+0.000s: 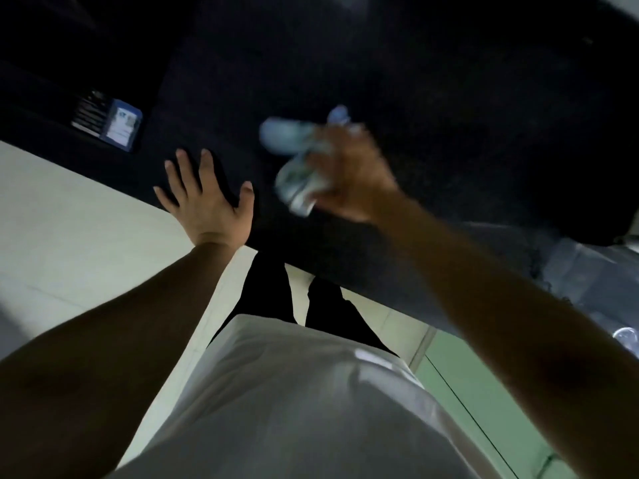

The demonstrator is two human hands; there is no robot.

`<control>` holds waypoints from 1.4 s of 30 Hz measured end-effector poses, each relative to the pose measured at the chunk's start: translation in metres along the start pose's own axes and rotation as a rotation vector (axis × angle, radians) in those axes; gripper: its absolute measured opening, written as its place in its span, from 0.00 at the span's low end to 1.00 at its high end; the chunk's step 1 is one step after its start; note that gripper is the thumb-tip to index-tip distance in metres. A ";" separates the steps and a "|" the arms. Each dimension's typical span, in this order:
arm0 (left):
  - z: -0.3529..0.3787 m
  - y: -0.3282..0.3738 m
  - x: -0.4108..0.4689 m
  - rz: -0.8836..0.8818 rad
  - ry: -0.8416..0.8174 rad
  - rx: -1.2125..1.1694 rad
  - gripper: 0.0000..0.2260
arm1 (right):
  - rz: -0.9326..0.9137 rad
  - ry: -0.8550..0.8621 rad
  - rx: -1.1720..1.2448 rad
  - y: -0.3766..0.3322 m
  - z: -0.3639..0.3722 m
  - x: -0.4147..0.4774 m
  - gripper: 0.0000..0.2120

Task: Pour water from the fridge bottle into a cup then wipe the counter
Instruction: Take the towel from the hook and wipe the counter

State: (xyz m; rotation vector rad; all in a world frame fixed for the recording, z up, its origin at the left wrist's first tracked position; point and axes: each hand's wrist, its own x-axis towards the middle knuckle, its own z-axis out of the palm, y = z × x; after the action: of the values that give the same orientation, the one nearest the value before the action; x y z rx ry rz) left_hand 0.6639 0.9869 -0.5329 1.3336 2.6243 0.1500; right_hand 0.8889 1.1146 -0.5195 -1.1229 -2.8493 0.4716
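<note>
My right hand [349, 174] grips a clear plastic water bottle [297, 178] with a pale label, held in the air in front of a large dark surface [415, 81]. The bottle is blurred by motion; a pale blue blurred part [280, 134] shows up and left of my fingers. My left hand [204, 198] is spread with straight fingers, flat against the lower edge of that dark surface, holding nothing. No cup can be made out for certain.
A blue-framed card or sticker [121, 124] sits at the left on the dark surface. Pale floor tiles [69, 219] lie below left. A grey counter edge [594, 281] with a glassy round object [626, 335] shows at the right. My white shirt fills the bottom.
</note>
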 end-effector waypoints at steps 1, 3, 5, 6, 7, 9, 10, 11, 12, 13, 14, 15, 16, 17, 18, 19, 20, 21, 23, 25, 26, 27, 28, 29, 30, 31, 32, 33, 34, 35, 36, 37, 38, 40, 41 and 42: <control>0.000 0.001 0.000 0.003 0.002 0.009 0.36 | 0.186 0.072 -0.017 0.031 -0.009 -0.006 0.24; 0.000 0.000 0.000 0.010 0.001 0.011 0.36 | 0.574 0.271 -0.044 0.088 -0.022 -0.044 0.24; 0.000 -0.002 0.002 0.010 0.003 0.015 0.35 | 0.878 0.411 -0.020 0.106 -0.021 -0.101 0.27; 0.001 -0.002 0.002 0.007 0.001 0.010 0.36 | 1.039 0.442 0.002 0.101 -0.017 -0.123 0.29; 0.001 -0.003 0.002 0.006 -0.007 0.001 0.36 | 1.224 0.462 0.027 0.086 -0.010 -0.134 0.32; -0.001 -0.002 0.001 0.004 -0.018 -0.010 0.36 | 1.479 0.459 0.091 0.039 0.004 -0.130 0.36; -0.001 -0.002 0.001 0.009 -0.015 -0.009 0.35 | 1.463 0.401 0.118 0.010 0.008 -0.117 0.37; -0.003 -0.001 0.001 0.016 -0.014 -0.009 0.35 | 1.351 0.353 0.112 -0.017 0.012 -0.101 0.36; -0.004 -0.001 0.001 0.018 -0.018 -0.012 0.35 | 1.181 0.305 0.099 -0.040 0.017 -0.085 0.35; -0.005 0.000 0.002 0.015 -0.024 -0.012 0.35 | 0.972 0.256 0.084 -0.059 0.021 -0.069 0.34; -0.005 0.001 0.002 0.005 -0.029 -0.011 0.36 | 0.714 0.188 0.072 -0.070 0.022 -0.055 0.33; -0.005 0.001 0.001 -0.005 -0.029 -0.010 0.36 | 0.440 0.116 0.058 -0.070 0.024 -0.042 0.32; -0.005 0.001 0.001 -0.008 -0.027 -0.011 0.36 | 0.171 0.050 0.045 -0.059 0.021 -0.030 0.31; -0.005 0.001 0.001 -0.006 -0.021 -0.011 0.36 | -0.052 -0.003 0.035 -0.037 0.015 -0.019 0.29; -0.004 0.001 0.001 0.002 -0.012 -0.006 0.36 | -0.198 -0.017 0.022 -0.012 0.006 -0.009 0.27; -0.003 0.000 0.001 0.010 -0.005 0.000 0.35 | -0.241 0.011 0.004 0.018 0.000 -0.003 0.26; -0.002 0.000 0.000 0.018 -0.005 0.004 0.35 | -0.144 0.053 -0.028 0.048 -0.005 -0.001 0.25; -0.002 -0.001 0.000 0.023 -0.008 0.009 0.35 | 0.079 0.105 -0.062 0.072 -0.011 -0.003 0.26; -0.002 -0.001 0.000 0.023 -0.010 0.018 0.35 | 0.753 0.287 -0.036 0.090 -0.018 -0.004 0.30; -0.002 -0.001 0.000 0.025 -0.013 0.014 0.35 | 1.245 0.325 0.094 0.059 -0.015 0.010 0.32; -0.003 -0.001 0.000 0.026 -0.017 0.007 0.35 | 1.234 0.292 0.085 0.033 -0.013 0.016 0.32; -0.003 -0.001 0.001 0.026 -0.023 0.000 0.35 | 1.057 0.295 0.064 0.010 -0.007 0.020 0.32; -0.003 -0.001 0.001 0.024 -0.030 -0.008 0.36 | 0.773 0.272 0.069 -0.012 0.000 0.017 0.30; -0.003 -0.001 0.001 0.020 -0.035 -0.013 0.36 | 0.474 0.199 0.046 -0.033 0.011 0.006 0.29; -0.003 -0.001 0.002 0.016 -0.040 -0.017 0.36 | 0.219 0.088 0.035 -0.052 0.018 -0.010 0.29; -0.003 -0.002 0.002 0.015 -0.043 -0.018 0.36 | 0.034 -0.033 0.032 -0.058 0.021 -0.027 0.29; -0.003 -0.002 0.002 0.015 -0.044 -0.017 0.36 | -0.066 -0.106 0.029 -0.053 0.021 -0.043 0.29; -0.004 -0.002 0.002 0.016 -0.045 -0.016 0.36 | -0.077 -0.119 0.026 -0.043 0.019 -0.058 0.28; -0.004 -0.002 0.002 0.017 -0.048 -0.016 0.36 | -0.026 -0.091 0.024 -0.029 0.016 -0.074 0.28; -0.005 -0.002 0.002 0.021 -0.054 -0.016 0.36 | 0.070 -0.038 0.027 -0.013 0.011 -0.093 0.28; -0.005 -0.002 0.002 0.025 -0.059 -0.018 0.36 | 0.193 0.032 0.020 0.005 0.006 -0.115 0.28; -0.004 -0.002 0.002 0.028 -0.064 -0.022 0.36 | 0.337 0.089 0.004 0.021 0.000 -0.140 0.28; -0.004 -0.002 0.002 0.034 -0.065 -0.027 0.35 | 0.517 0.118 -0.007 0.032 -0.007 -0.166 0.29; -0.003 -0.002 0.001 0.046 -0.064 -0.028 0.35 | 0.938 0.157 0.001 0.033 -0.015 -0.206 0.31; -0.003 -0.002 0.000 0.049 -0.065 -0.024 0.35 | 1.139 0.185 0.016 0.026 -0.013 -0.214 0.33; -0.003 -0.003 0.000 0.049 -0.067 -0.022 0.35 | 1.301 0.197 0.029 0.014 -0.011 -0.212 0.33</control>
State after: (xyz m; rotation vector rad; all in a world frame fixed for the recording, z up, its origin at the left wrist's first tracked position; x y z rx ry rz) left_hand 0.6611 0.9856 -0.5304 1.3716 2.5293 0.1379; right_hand 1.0562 0.9850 -0.4978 -2.6655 -1.5709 0.3509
